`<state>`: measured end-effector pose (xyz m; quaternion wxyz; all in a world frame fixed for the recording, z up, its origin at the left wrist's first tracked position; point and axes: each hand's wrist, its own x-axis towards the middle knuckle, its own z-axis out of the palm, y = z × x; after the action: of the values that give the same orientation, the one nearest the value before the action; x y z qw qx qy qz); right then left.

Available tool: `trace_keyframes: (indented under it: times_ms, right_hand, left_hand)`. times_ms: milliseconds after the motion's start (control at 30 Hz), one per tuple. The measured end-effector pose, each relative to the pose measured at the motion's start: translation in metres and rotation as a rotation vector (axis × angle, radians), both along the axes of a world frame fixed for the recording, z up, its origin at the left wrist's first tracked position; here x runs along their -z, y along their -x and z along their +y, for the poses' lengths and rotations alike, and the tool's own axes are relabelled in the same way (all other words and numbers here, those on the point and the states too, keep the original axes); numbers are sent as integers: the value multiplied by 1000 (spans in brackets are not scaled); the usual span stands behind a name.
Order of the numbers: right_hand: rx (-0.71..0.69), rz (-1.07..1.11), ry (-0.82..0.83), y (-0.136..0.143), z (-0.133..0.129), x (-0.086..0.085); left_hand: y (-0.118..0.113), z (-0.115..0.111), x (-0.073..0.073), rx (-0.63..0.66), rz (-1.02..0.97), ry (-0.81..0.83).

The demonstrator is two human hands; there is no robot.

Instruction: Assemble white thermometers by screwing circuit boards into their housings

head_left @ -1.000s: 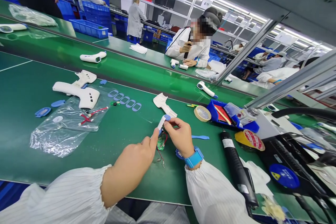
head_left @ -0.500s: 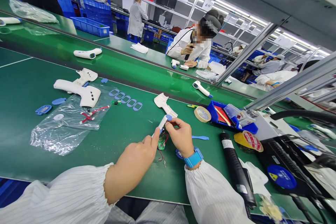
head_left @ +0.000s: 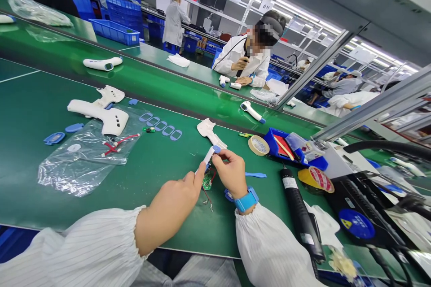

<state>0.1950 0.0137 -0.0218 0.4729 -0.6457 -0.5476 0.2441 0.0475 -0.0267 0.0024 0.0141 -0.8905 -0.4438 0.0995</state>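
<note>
My left hand [head_left: 175, 204] is closed around a white infrared thermometer housing [head_left: 209, 154] held just above the green bench. At its upper end is a round blue cap [head_left: 216, 149]. My right hand [head_left: 232, 172] pinches the housing near this cap; the fingertips' exact contact is hidden. Below, between the hands, hangs or lies a green circuit board [head_left: 207, 182] with red and black wires. A white half shell [head_left: 209, 132] lies just beyond the hands. A blue pry tool [head_left: 256, 175] rests to the right of my right wrist.
White shells [head_left: 112, 121] and a clear plastic bag [head_left: 77, 172] lie at left, near several blue frames [head_left: 160, 126]. At right are a tape roll [head_left: 258, 145], a blue tray [head_left: 274, 141] and a black electric screwdriver [head_left: 298, 210]. A green conveyor [head_left: 175, 84] runs beyond; a co-worker [head_left: 251, 58] sits across it.
Thermometers on the conveyor have moved left. My hands keep nearly the same grip on the housing; the whole view has shifted slightly.
</note>
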Motion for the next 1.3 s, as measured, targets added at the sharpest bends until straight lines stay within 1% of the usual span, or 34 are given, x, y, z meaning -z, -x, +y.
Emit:
trace_keyframes:
  times_ms: [133,267,333,433,500,567,633,767,867,1000,1067,1133,1200,1300]
  right_hand:
    - [-30,9,12,-2,1,-1]
    - [-13,14,8,-1,1,1]
    - [6,12,1,0,0,1]
    - [36,6,-16,1,0,2]
    - [49,4,-27,-1,0,2]
    - [53,9,-34,-4,0,3]
    - [36,19,-35,-8,0,3]
    - [-61,33,-18,-10,-1,3]
    - [-100,1,-27,-8,-3,0]
    - [-110,-87,-75,-9,-9,-4]
    - [-139,-173,-77,-9,-13,-5]
    - [-161,-288,-59,-10,-15,-5]
    - [-169,-374,-36,-9,-16,-4]
    - [-181,-400,-44,-7,-19,-5]
  left_hand:
    - [4,1,7,-4,-86,-52]
    - [3,-2,12,-11,-166,-105]
    - [0,-3,10,-1,-119,-101]
    - [-6,-3,4,9,-17,-53]
    - [-6,-1,2,-1,-4,-17]
    - [-2,1,4,-21,-71,18]
    - [5,5,10,-47,-216,76]
    - [23,14,20,-121,-543,307]
    - [31,19,20,-162,-716,473]
    - [35,21,14,-212,-846,597]
    - [35,20,12,-236,-870,637]
    - [35,18,12,-232,-873,644]
    - [35,16,15,-214,-863,600]
    - [34,14,21,-189,-845,516]
